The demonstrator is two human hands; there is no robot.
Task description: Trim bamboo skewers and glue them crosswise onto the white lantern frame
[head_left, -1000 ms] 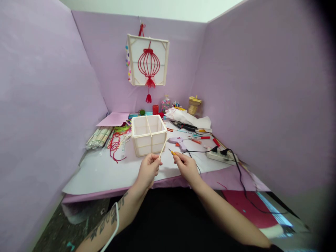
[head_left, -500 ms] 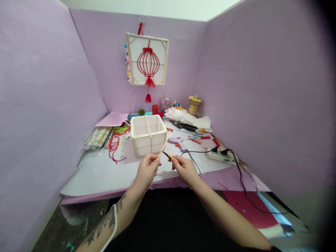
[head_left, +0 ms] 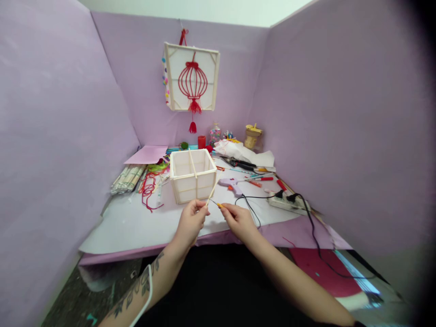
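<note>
My left hand (head_left: 190, 221) is closed in a pinch on a thin wooden stick (head_left: 213, 190) that slants up to the right, in front of a white open-topped box frame (head_left: 192, 175). My right hand (head_left: 238, 219) is closed on a small tool with an orange handle (head_left: 220, 205). Its thin tip points left and meets the stick just above my left fingers. Both hands hover over the near edge of the white table sheet (head_left: 136, 222).
A finished lantern with a red design (head_left: 191, 77) hangs on the back wall. A bundle of sticks (head_left: 127, 178) and red cord (head_left: 149, 188) lie left. A purple glue gun (head_left: 231, 184), scissors (head_left: 240, 162), a power strip (head_left: 288, 202) and black cable lie right.
My right hand has moved left towards my left hand, and the tool's tip now touches the stick. The left hand and the stick have barely moved.
</note>
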